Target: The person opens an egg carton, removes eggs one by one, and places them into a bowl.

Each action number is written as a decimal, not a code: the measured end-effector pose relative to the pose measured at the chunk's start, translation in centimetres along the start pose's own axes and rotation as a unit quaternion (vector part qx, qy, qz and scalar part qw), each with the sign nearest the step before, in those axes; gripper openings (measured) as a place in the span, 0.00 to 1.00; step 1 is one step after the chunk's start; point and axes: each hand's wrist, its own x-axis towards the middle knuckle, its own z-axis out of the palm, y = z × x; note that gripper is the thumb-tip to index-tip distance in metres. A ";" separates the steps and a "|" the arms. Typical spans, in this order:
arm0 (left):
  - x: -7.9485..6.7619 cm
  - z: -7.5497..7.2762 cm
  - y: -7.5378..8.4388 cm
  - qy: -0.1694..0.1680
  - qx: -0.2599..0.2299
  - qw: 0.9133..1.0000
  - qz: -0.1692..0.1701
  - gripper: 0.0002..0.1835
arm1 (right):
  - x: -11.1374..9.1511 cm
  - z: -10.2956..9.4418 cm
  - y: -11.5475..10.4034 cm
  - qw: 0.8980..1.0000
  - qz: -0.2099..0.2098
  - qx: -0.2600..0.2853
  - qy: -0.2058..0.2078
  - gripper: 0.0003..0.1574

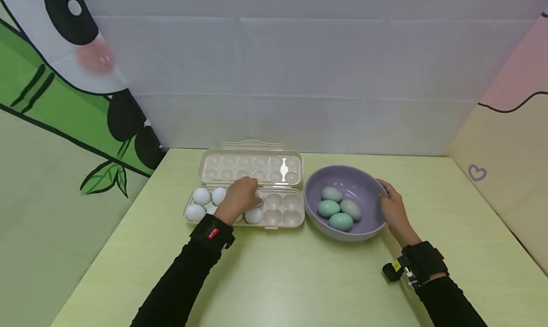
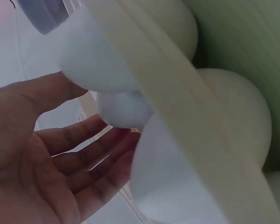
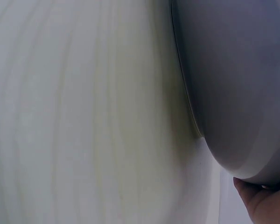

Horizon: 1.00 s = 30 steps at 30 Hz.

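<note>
An open egg carton holds several white eggs in its left cups; some are hidden under my left hand. The fingers and thumb of that hand curl about a white egg in the back row, seen between nearer eggs in the left wrist view. To the carton's right sits a purple bowl with several pale green and greyish eggs inside. My right hand grips the bowl's right rim; only part of its thumb side shows in the right wrist view.
The carton's lid lies folded back toward the rear wall. Empty cups are at the carton's right end. Pale wood-grain tabletop stretches in front, and printed side panels border the table.
</note>
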 end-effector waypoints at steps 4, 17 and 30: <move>0.1 0.5 -0.3 0.008 -0.005 1.000 -0.004 0.14 | -0.1 0.1 0.0 1.000 0.001 0.002 0.003 0.31; 0.2 0.7 0.0 0.019 -0.053 0.998 0.020 0.15 | 0.0 0.1 0.0 1.000 0.005 0.005 0.005 0.31; 0.0 0.3 0.1 0.019 -0.051 0.998 0.031 0.18 | -0.2 0.1 -0.1 1.000 0.002 0.011 -0.001 0.31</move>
